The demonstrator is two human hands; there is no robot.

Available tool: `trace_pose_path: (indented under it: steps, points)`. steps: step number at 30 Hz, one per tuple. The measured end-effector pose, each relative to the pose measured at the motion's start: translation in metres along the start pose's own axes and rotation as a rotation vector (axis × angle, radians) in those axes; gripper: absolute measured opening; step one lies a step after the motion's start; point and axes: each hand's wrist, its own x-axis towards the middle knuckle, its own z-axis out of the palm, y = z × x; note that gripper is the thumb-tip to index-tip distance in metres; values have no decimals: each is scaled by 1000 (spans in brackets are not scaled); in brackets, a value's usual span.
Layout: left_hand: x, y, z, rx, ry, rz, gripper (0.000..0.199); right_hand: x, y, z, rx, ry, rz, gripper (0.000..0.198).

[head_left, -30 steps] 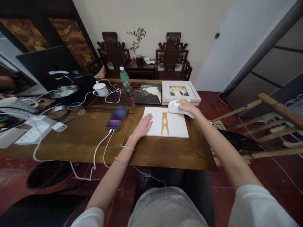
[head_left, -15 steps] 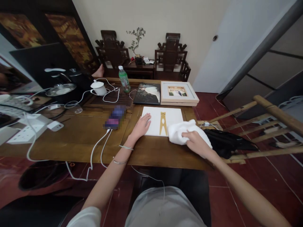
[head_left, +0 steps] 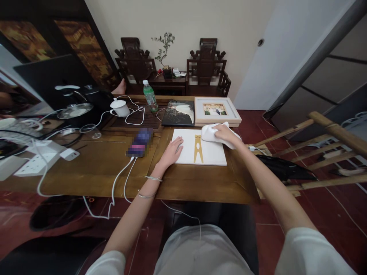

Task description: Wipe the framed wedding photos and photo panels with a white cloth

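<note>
A flat white board point(head_left: 212, 156) with a yellow cat figure point(head_left: 198, 149) on it lies on the wooden table in front of me. My left hand point(head_left: 172, 151) rests flat on the board's left edge, fingers stretched out. In my right hand point(head_left: 225, 134) is a bunched white cloth point(head_left: 208, 132), pressed on the board's far right corner. Part of the cloth hangs past the board's right edge. Behind the board lie a dark photo panel point(head_left: 178, 113) and a light-framed picture point(head_left: 216, 110) on top of another frame.
To the left are a phone point(head_left: 140, 143) with white cables, a power strip point(head_left: 37, 160), a lidded white cup point(head_left: 119, 107) and a green-labelled bottle point(head_left: 150, 96). A bamboo rack point(head_left: 332, 128) stands right of the table. A bare foot point(head_left: 120, 88) shows beyond the table.
My right hand has moved the cloth away from me, from the board's near right corner to its far right corner. My left hand has stayed in place.
</note>
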Motion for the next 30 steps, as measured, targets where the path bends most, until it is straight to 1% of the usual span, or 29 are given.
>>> trace_pose_path:
  steps: [3,6,8,10,14,16,18,20,23,25,27,30]
  points:
    - [0,0,0,-5,11,0,35,16,4,4,-52,40,44,40]
    - [0,-1,1,0,18,4,35,5,2,10,-61,47,-11,40]
    - [0,0,1,4,15,8,35,-17,-4,13,-51,24,-79,35]
    - [0,0,2,5,13,7,35,-47,-14,15,-35,-6,-136,27]
    - [0,0,2,6,12,-1,36,-106,-40,16,6,-69,-163,22]
    - [0,0,3,5,10,-1,36,-126,-51,15,29,-119,-170,23]
    - [0,0,3,4,8,-2,36,-135,-56,13,53,-158,-170,24]
    - [0,0,2,3,8,-3,36,-131,-55,9,75,-178,-161,24]
    - [0,1,2,3,10,0,36,-106,-43,6,90,-188,-148,26]
    - [-1,1,1,5,12,4,35,-81,-33,6,73,-137,-107,30]
    - [-1,1,1,4,13,5,35,-53,-24,10,48,-54,-31,37]
    - [-1,1,1,-1,12,4,36,-15,-18,18,50,69,83,47]
